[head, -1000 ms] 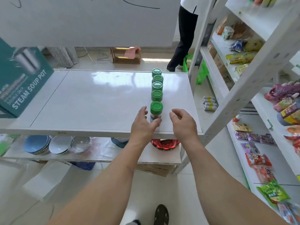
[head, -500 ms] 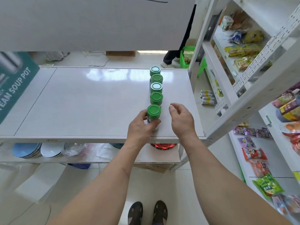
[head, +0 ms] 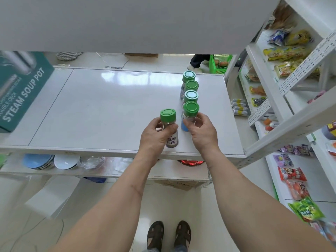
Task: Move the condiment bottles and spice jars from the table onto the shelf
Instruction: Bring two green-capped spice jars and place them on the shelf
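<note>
My left hand [head: 156, 137] grips a green-capped spice jar [head: 169, 124] with dark powder and a white label, held just above the front of the white table [head: 109, 110]. My right hand [head: 201, 131] closes around the nearest jar [head: 190, 113] of a row, which has a blue label. Three more green-capped jars [head: 190, 86] stand in a line behind it, running toward the table's far edge.
A teal steam soup pot box [head: 21, 88] sits at the table's left end. A white shelf unit [head: 291, 73] with snack packets stands to the right. Bowls [head: 51, 160] lie on the lower tier. A person's legs [head: 198, 61] and a green basket [head: 219, 64] are beyond the table.
My left hand has lifted the front jar out of the row and moved it left. My right hand has closed on the following jar. The camera has tilted down.
</note>
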